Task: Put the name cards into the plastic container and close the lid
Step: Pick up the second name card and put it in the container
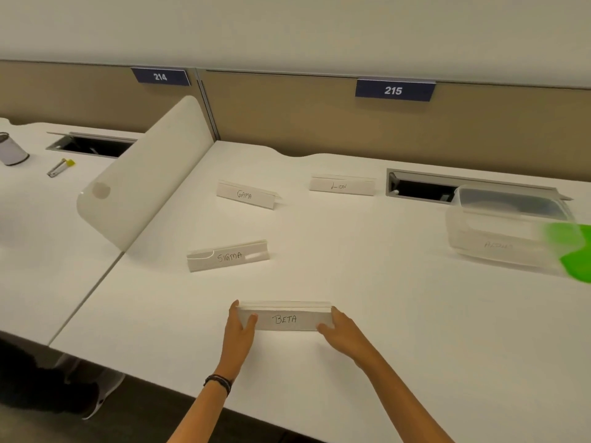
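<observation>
My left hand (240, 329): grips the left end of the BETA card (284, 318), with the thumb curled over the front face and the fingers wrapped behind.
My right hand (342, 334): pinches the right end of the same card, thumb in front and fingers behind the top edge.
BETA card: folded like a tent, near the front edge of the desk (367, 276) between my two hands. I cannot tell whether its foot touches the desk.
SIGMA card (228, 255): stands on the desk beyond my left hand, well apart from it.
GAMA card (246, 195): stands farther back, near the white divider (144, 174).
LION card (342, 186): stands at the back, just left of the cable slot (422, 188).
Plastic container (508, 225): clear and open at the top, far right on the desk, in front of the cable slot. One card lies inside (its writing is too blurred to read).
Green lid (575, 251): off the container, at its right side by the picture's edge. It is blurred, so I cannot tell if they touch.
Wristbands (219, 382): dark, on my left wrist.
Number plates: 214 (160, 77) and 215 (394, 90) on the back panel.
Neighbouring desk: a white cup (11, 150).
</observation>
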`<state>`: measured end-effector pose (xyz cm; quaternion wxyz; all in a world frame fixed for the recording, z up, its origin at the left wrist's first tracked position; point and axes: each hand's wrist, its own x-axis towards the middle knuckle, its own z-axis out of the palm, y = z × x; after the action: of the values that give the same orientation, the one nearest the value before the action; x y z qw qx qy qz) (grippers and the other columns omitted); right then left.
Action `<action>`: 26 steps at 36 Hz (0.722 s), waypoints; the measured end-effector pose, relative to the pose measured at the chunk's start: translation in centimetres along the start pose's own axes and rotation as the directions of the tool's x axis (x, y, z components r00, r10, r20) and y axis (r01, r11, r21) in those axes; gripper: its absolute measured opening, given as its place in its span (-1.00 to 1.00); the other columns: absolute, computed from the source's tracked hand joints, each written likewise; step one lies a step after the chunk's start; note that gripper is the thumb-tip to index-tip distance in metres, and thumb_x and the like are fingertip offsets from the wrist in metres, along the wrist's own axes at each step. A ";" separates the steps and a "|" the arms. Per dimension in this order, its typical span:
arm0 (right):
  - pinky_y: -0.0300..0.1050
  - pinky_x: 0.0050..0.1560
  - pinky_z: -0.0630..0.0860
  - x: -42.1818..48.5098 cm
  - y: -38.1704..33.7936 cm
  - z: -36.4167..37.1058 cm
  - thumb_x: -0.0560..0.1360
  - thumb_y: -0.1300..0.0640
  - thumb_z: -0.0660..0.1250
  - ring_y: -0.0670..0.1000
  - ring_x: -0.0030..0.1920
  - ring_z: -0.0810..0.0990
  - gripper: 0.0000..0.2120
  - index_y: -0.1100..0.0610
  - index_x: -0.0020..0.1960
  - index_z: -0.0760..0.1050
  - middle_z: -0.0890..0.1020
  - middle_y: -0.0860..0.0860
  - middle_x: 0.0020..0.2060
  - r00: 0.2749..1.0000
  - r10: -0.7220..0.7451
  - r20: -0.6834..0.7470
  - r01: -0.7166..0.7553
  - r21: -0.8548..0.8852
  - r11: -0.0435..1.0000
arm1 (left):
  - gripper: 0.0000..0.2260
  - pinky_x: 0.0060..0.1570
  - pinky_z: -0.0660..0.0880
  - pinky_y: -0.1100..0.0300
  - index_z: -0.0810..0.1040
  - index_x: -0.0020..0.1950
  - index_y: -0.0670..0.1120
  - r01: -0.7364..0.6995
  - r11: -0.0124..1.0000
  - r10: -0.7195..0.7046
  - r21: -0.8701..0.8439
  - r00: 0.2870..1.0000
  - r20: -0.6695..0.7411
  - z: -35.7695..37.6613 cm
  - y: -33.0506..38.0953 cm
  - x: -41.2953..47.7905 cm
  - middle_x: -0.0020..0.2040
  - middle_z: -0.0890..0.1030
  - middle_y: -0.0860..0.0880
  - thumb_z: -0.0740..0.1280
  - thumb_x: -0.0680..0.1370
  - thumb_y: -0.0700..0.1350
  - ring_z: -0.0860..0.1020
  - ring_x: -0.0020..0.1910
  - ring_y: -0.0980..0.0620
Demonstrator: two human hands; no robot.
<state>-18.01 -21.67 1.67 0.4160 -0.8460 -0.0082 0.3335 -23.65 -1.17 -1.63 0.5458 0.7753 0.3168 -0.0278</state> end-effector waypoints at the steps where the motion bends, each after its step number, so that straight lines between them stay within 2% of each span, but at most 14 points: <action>1: -0.08 0.26 0.44 0.0 0.1 -0.2 0.56 0.11 0.18 0.07 0.25 0.48 -0.59 0.15 0.38 0.25 0.49 0.08 0.28 1.000 0.000 -0.007 0.000 0.002 1.000 | -0.51 0.36 0.32 -0.03 0.10 0.49 -0.09 0.001 1.000 -0.001 -0.007 1.000 -0.004 0.3 0.2 -0.1 0.43 0.31 -0.15 0.19 0.61 -0.13 0.34 0.36 -0.15; 9: -0.02 0.27 0.44 -0.3 1.5 -3.3 0.56 0.11 0.18 0.08 0.24 0.49 -0.65 0.16 0.32 0.31 0.52 0.08 0.25 0.997 -0.005 -0.072 0.007 0.023 1.000 | -0.53 0.28 0.32 0.09 0.12 0.48 -0.06 -0.015 1.000 0.016 -0.024 1.000 0.025 3.3 1.6 -0.6 0.42 0.34 -0.09 0.19 0.61 -0.13 0.37 0.30 -0.07; 14: -0.08 0.24 0.42 -0.6 2.9 -5.7 0.56 0.09 0.17 0.07 0.27 0.46 -0.60 0.16 0.37 0.26 0.48 0.07 0.29 0.992 0.003 -0.127 0.006 0.067 0.998 | -0.51 0.41 0.27 -0.01 0.10 0.50 -0.03 -0.036 0.997 0.040 -0.066 0.997 0.062 5.7 3.3 -1.1 0.46 0.30 -0.07 0.20 0.60 -0.14 0.33 0.39 -0.09; 19: -0.04 0.40 0.27 -1.1 4.8 -8.8 0.58 0.08 0.16 0.07 0.45 0.28 -0.45 0.14 0.50 0.06 0.28 0.07 0.47 0.975 0.049 -0.217 -0.020 0.137 0.990 | -0.45 0.48 0.16 0.01 0.05 0.52 -0.02 -0.109 0.989 0.118 -0.095 0.989 0.090 9.2 5.6 -1.8 0.53 0.17 0.01 0.22 0.60 -0.17 0.19 0.49 0.00; 22: -0.04 0.42 0.26 -1.4 6.1 -11.2 0.57 0.10 0.17 0.05 0.45 0.27 -0.48 0.13 0.49 0.12 0.27 0.06 0.47 0.960 0.082 -0.267 -0.013 0.250 0.968 | -0.44 0.47 0.15 0.07 0.04 0.52 0.00 -0.145 0.984 0.157 -0.107 0.981 0.111 11.6 7.1 -2.0 0.53 0.15 0.04 0.23 0.59 -0.17 0.17 0.49 0.04; 26: -0.03 0.39 0.33 -1.8 8.0 -14.7 0.55 0.14 0.18 0.04 0.39 0.35 -0.54 0.11 0.44 0.24 0.37 0.04 0.41 0.939 0.126 -0.320 0.003 0.373 0.928 | -0.44 0.39 0.20 0.16 0.05 0.52 0.02 -0.180 0.976 0.199 -0.126 0.966 0.163 14.8 9.3 -2.2 0.52 0.18 0.06 0.23 0.59 -0.17 0.21 0.46 0.06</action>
<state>-13.11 -37.74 3.36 0.5511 -0.7975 0.1528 0.1920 -16.04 -16.82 0.97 0.6135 0.7653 0.1931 -0.0256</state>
